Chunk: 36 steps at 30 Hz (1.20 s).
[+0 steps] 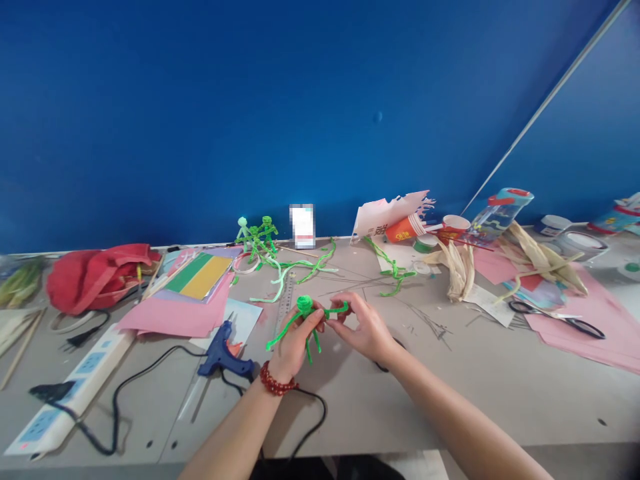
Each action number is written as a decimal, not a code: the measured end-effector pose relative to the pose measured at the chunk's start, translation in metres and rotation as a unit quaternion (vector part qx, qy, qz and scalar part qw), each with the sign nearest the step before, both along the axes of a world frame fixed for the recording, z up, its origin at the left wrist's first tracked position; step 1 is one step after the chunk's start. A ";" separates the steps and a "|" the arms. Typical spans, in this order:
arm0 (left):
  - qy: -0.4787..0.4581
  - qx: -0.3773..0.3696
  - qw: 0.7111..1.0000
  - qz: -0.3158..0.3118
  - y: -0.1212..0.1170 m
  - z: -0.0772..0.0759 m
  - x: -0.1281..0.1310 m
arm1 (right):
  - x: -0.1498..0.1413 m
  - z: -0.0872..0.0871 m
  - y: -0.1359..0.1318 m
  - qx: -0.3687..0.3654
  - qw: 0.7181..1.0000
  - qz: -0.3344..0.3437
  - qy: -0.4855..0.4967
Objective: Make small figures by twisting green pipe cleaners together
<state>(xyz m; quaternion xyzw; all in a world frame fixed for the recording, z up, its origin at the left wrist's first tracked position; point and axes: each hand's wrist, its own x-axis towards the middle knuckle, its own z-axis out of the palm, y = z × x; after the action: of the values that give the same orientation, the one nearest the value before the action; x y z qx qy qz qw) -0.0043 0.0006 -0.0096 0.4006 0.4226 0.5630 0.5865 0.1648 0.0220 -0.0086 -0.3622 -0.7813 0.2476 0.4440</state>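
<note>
A small green pipe-cleaner figure [305, 305] with a coiled round head is held above the middle of the table. My left hand [295, 343], with a red bead bracelet [277, 381] at the wrist, is closed around its body. Thin green limbs stick out to the left and below that hand. On the right, my right hand [364, 325] has its thumb and fingers curled at the figure's outstretched arm [337, 310], closed on or just around it. Most of the figure's trunk is hidden by my fingers.
Several finished green figures [257, 235] stand by the blue wall. A glue gun [225, 355] with its cord lies left, near a power strip [75, 393]. Scissors [560, 319], dried husks [457, 270] and paper cups [406, 229] are at right. A blurred phone-like screen [303, 225] stands behind.
</note>
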 end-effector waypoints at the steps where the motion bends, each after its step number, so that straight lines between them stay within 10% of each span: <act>1: -0.018 -0.011 1.000 0.002 0.000 0.000 0.000 | 0.001 0.000 0.001 0.030 1.000 -0.005 -0.008; 12: -0.081 -0.057 0.995 0.005 0.002 0.000 0.002 | 0.009 0.013 0.006 0.259 0.958 -0.011 -0.121; 36: 0.063 0.011 0.998 0.025 -0.002 0.001 0.001 | 0.008 0.011 0.005 0.200 0.978 0.021 -0.062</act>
<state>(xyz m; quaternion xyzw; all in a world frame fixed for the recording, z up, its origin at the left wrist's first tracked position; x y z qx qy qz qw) -0.0034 -0.0013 -0.0081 0.4313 0.4626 0.5557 0.5396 0.1727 0.0274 0.0028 -0.2641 -0.8484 0.0731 0.4530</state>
